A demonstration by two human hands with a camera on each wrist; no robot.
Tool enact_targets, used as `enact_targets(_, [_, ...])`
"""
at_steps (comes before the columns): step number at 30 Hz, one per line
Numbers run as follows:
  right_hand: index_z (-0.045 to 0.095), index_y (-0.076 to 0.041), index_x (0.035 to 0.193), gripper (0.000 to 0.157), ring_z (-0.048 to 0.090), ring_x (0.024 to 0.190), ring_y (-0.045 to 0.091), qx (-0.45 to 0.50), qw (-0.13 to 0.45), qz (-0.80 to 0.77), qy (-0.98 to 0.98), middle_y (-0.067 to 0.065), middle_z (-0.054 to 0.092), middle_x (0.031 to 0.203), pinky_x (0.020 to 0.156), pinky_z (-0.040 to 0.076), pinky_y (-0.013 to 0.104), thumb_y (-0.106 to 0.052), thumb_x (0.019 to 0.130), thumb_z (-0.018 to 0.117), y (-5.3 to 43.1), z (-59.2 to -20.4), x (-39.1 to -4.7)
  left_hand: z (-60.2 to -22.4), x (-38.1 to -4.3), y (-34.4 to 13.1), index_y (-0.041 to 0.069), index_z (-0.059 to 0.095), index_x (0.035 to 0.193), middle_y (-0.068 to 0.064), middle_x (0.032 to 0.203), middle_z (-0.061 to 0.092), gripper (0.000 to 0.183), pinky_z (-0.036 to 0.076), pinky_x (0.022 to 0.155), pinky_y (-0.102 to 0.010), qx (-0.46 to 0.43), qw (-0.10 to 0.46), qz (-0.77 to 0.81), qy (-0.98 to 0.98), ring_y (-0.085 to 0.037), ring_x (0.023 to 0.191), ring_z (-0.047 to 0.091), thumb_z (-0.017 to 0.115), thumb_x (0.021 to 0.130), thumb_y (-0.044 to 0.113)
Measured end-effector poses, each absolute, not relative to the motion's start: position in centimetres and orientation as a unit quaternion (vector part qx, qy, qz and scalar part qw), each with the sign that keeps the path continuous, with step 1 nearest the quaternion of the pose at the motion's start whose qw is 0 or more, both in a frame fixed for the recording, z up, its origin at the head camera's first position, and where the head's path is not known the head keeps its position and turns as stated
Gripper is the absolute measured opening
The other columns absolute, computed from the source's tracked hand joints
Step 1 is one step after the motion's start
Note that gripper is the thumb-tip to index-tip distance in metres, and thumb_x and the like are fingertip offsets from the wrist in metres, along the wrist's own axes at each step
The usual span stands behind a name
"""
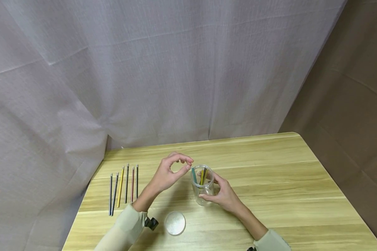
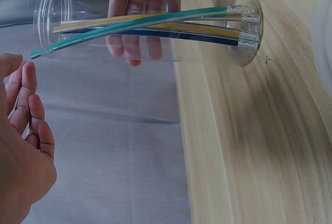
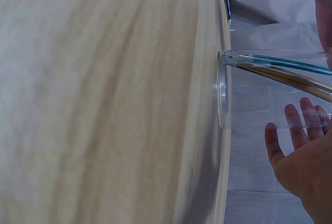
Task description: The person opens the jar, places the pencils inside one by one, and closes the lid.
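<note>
A clear jar (image 1: 197, 191) stands on the table with several pencils inside, their eraser ends down. Among them are a teal pencil (image 2: 129, 24), yellow pencils (image 2: 199, 28) and a dark blue pencil (image 2: 207, 39). The teal one leans out over the rim. My right hand (image 1: 225, 198) grips the jar from the right, thumb in front and fingers behind, seen through the plastic. Beside the rim is my left hand (image 1: 167, 174), thumb and index fingertips close together near the teal pencil's tip. In the left wrist view those fingertips look apart from the pencil.
On the left of the wooden table (image 1: 270, 174) lies a row of several pencils, including a yellow pencil (image 1: 120, 186) and a red pencil (image 1: 132, 184). A round lid (image 1: 175, 223) lies in front of the jar. A grey curtain (image 1: 176, 87) hangs behind the table.
</note>
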State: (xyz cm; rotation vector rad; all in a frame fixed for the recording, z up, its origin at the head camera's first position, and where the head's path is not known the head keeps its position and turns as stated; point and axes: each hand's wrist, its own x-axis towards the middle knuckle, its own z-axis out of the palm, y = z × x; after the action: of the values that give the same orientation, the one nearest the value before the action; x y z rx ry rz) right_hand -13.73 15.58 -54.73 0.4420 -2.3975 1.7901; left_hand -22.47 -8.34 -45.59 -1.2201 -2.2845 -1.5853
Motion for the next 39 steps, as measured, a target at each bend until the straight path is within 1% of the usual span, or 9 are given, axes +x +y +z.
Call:
enact_targets(8, [0.052, -0.007, 0.154, 0.086, 0.063, 0.127, 0.034, 0.151, 0.062, 0.589, -0.792, 0.007, 0.069, 0.136, 0.107, 0.044, 0.065, -0.026, 0.081, 0.094, 15.6, -54.8, -13.8, -45.8, -22.6, -8.4, 0.014, 0.078, 0.111, 0.003, 0.11, 0.077, 0.015, 0.05, 0.097, -0.039, -0.407, 0.06, -0.514, -0.752, -0.018, 0.106, 0.065, 0.078, 0.097, 0.009])
enact_targets(14, [0.052, -0.006, 0.154, 0.087, 0.062, 0.128, 0.034, 0.151, 0.063, 0.588, -0.792, 0.008, 0.069, 0.137, 0.107, 0.044, 0.065, -0.026, 0.081, 0.094, 15.6, -54.8, -13.8, -45.8, -22.6, -8.5, 0.014, 0.078, 0.11, 0.002, 0.109, 0.077, 0.014, 0.051, 0.098, -0.041, -0.404, 0.061, -0.513, -0.755, -0.019, 0.107, 0.066, 0.077, 0.097, 0.009])
enact_targets(20, [0.052, -0.005, 0.154, 0.087, 0.063, 0.127, 0.033, 0.149, 0.062, 0.588, -0.792, 0.009, 0.069, 0.137, 0.106, 0.046, 0.063, -0.024, 0.081, 0.094, 15.6, -54.8, -13.8, -46.0, -23.0, -9.1, 0.014, 0.078, 0.112, 0.004, 0.108, 0.078, 0.015, 0.049, 0.094, -0.036, -0.379, 0.063, -0.527, -0.758, -0.019, 0.105, 0.066, 0.076, 0.098, 0.009])
enact_targets(23, [0.052, -0.005, 0.153, 0.086, 0.063, 0.126, 0.031, 0.147, 0.063, 0.587, -0.794, 0.009, 0.069, 0.136, 0.105, 0.048, 0.061, -0.024, 0.08, 0.095, 15.6, -54.9, -13.9, -46.3, -23.4, -9.5, 0.012, 0.078, 0.113, 0.0, 0.108, 0.078, 0.015, 0.047, 0.093, -0.034, -0.365, 0.063, -0.544, -0.753, -0.019, 0.102, 0.065, 0.075, 0.099, 0.008])
enact_targets(27, [0.052, -0.004, 0.153, 0.086, 0.064, 0.124, 0.032, 0.148, 0.067, 0.582, -0.797, 0.01, 0.07, 0.135, 0.104, 0.05, 0.061, -0.023, 0.08, 0.095, 15.6, -55.0, -13.9, -46.7, -23.9, -10.4, 0.009, 0.078, 0.112, -0.006, 0.108, 0.077, 0.014, 0.046, 0.094, -0.037, -0.342, 0.064, -0.566, -0.747, -0.019, 0.1, 0.063, 0.074, 0.1, 0.005])
enact_targets(30, [0.053, -0.003, 0.152, 0.086, 0.064, 0.125, 0.034, 0.146, 0.067, 0.581, -0.798, 0.011, 0.07, 0.134, 0.104, 0.049, 0.062, -0.023, 0.08, 0.095, 15.6, -55.0, -13.9, -47.2, -24.2, -11.2, 0.009, 0.079, 0.111, -0.006, 0.106, 0.077, 0.014, 0.045, 0.094, -0.036, -0.32, 0.063, -0.575, -0.75, -0.016, 0.1, 0.064, 0.074, 0.099, 0.004])
enact_targets(34, [0.053, -0.004, 0.152, 0.085, 0.063, 0.125, 0.034, 0.142, 0.064, 0.583, -0.798, 0.011, 0.07, 0.134, 0.105, 0.048, 0.062, -0.023, 0.08, 0.095, 15.6, -55.0, -14.0, -47.9, -24.5, -12.5, 0.005, 0.078, 0.111, -0.009, 0.103, 0.077, 0.016, 0.043, 0.092, -0.03, -0.3, 0.065, -0.579, -0.755, -0.013, 0.098, 0.064, 0.073, 0.098, -0.001])
enact_targets(36, [0.053, -0.005, 0.152, 0.085, 0.064, 0.125, 0.034, 0.141, 0.062, 0.584, -0.797, 0.01, 0.07, 0.134, 0.105, 0.048, 0.061, -0.023, 0.08, 0.095, 15.6, -54.9, -14.0, -48.5, -24.6, -13.4, 0.0, 0.077, 0.11, -0.013, 0.102, 0.077, 0.016, 0.043, 0.09, -0.032, -0.291, 0.069, -0.576, -0.761, -0.013, 0.097, 0.064, 0.072, 0.097, -0.005])
enact_targets(39, [0.053, -0.005, 0.152, 0.086, 0.063, 0.126, 0.034, 0.141, 0.061, 0.585, -0.796, 0.01, 0.07, 0.134, 0.106, 0.047, 0.061, -0.024, 0.08, 0.095, 15.5, -54.8, -13.9, -49.2, -24.4, -14.8, -0.001, 0.076, 0.109, -0.013, 0.101, 0.077, 0.015, 0.043, 0.089, -0.034, -0.269, 0.075, -0.573, -0.771, -0.012, 0.095, 0.063, 0.072, 0.096, -0.007])
